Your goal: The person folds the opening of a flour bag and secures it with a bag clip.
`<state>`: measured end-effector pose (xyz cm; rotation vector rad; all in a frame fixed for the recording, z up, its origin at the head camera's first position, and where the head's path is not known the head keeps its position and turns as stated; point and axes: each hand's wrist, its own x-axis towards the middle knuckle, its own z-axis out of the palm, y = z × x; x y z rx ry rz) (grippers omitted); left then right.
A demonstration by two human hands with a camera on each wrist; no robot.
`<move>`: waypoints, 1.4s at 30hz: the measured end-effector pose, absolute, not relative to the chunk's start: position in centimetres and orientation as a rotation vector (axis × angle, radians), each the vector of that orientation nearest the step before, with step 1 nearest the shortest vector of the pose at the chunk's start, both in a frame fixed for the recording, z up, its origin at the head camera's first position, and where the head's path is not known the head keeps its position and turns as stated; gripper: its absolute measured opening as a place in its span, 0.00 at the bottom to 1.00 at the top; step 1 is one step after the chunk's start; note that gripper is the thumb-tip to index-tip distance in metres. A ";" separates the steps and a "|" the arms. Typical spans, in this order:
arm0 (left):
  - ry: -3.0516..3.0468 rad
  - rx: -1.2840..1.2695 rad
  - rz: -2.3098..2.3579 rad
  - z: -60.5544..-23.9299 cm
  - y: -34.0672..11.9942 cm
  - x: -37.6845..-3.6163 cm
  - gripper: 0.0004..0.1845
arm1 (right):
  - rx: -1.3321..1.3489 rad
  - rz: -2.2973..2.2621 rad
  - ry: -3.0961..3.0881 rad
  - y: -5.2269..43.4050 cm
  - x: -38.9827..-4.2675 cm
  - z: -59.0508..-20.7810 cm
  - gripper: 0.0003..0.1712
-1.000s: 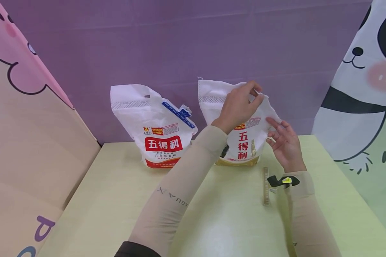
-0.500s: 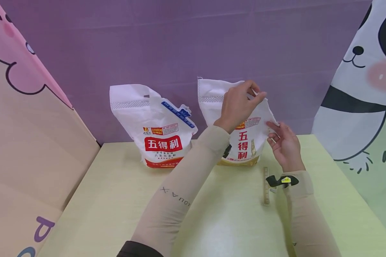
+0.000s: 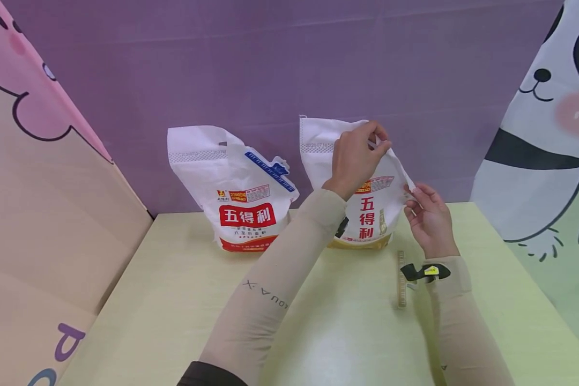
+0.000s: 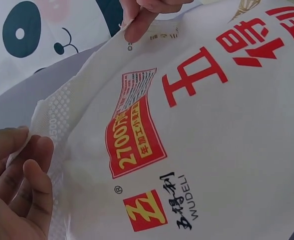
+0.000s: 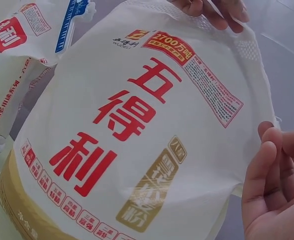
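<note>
A white flour bag (image 3: 313,134) with red characters and a gold base stands at the right, partly behind the left forearm. My left hand (image 3: 359,155) pinches its top edge between thumb and fingers; the left wrist view shows that hand (image 4: 22,185) at the bag's dotted top band. On the bag's right side, my right hand (image 3: 429,222) pinches the slanting edge with thumb and forefinger. In the right wrist view, this hand (image 5: 276,185) sits at the edge beside the printed front (image 5: 122,120). The fabric between the two hands slopes down to the right.
To the left stands a second white flour bag (image 3: 198,177), a blue sealing clip (image 3: 270,170) across its slanted top corner. A translucent clip (image 3: 402,279) lies on the pale table (image 3: 173,321) near the right wrist. Purple cloth (image 3: 251,64) hangs behind the bags.
The bag's top right corner has gone down and in between the hands. My left hand has shifted slightly left; my right fingers, spread before, have come together on the edge.
</note>
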<state>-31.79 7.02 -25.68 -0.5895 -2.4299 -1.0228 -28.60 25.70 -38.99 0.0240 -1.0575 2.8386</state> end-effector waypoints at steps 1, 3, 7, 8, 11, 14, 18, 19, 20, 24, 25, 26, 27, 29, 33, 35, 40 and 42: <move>-2.429 -0.590 -1.018 -25.7 7.0 -31.8 0.06 | 0.021 2.833 -1.058 25.7 -28.6 -39.0 0.05; -2.428 -0.592 -1.017 -25.7 7.0 -31.8 0.07 | 0.023 2.820 -1.059 25.6 -28.7 -39.0 0.06; -2.424 -0.591 -0.994 -25.7 6.9 -31.8 0.07 | 0.020 2.777 -1.089 25.4 -28.7 -39.1 0.07; -2.424 -0.594 -0.987 -25.8 6.9 -31.8 0.07 | 0.016 2.767 -1.093 25.3 -28.7 -39.1 0.07; -2.425 -0.602 -0.955 -25.9 6.8 -31.8 0.08 | -0.004 2.735 -1.117 25.1 -28.7 -39.0 0.06; -2.423 -0.611 -0.909 -26.0 6.7 -31.8 0.08 | -0.010 2.729 -1.118 24.9 -28.6 -38.9 0.06; -2.408 -0.623 -0.851 -26.1 6.5 -31.9 0.08 | -0.014 2.727 -1.121 24.8 -28.6 -38.9 0.06; -2.404 -0.627 -0.838 -26.1 6.5 -31.9 0.08 | -0.015 2.726 -1.126 24.8 -28.6 -39.0 0.06; -2.401 -0.631 -0.823 -26.2 6.5 -31.9 0.08 | -0.013 2.730 -1.124 24.8 -28.6 -39.0 0.07; -2.405 -0.645 -0.748 -26.3 6.4 -32.0 0.08 | -0.019 2.721 -1.160 24.8 -28.6 -39.0 0.07; -2.410 -0.647 -0.729 -26.3 6.3 -32.0 0.09 | -0.019 2.721 -1.169 24.8 -28.6 -39.0 0.07; -2.414 -0.651 -0.709 -26.3 6.3 -32.0 0.09 | -0.019 2.724 -1.173 24.8 -28.6 -39.1 0.08; -2.419 -0.654 -0.689 -26.4 6.2 -32.0 0.10 | -0.024 2.717 -1.190 24.7 -28.6 -39.1 0.08; -2.426 -0.658 -0.648 -26.4 6.2 -32.0 0.10 | -0.038 2.704 -1.214 24.7 -28.7 -39.1 0.08; -2.458 -0.654 -0.556 -26.5 6.1 -32.1 0.12 | -0.079 2.668 -1.239 24.5 -28.8 -39.2 0.08; -2.481 -0.646 -0.504 -26.6 6.0 -32.0 0.13 | -0.101 2.645 -1.247 24.4 -28.9 -39.2 0.08; -2.498 -0.622 -0.354 -26.6 6.2 -32.0 0.15 | -0.124 2.609 -1.276 24.2 -28.8 -39.1 0.08; -2.493 -0.615 -0.295 -26.5 6.4 -31.9 0.15 | -0.124 2.600 -1.293 24.1 -28.8 -39.1 0.08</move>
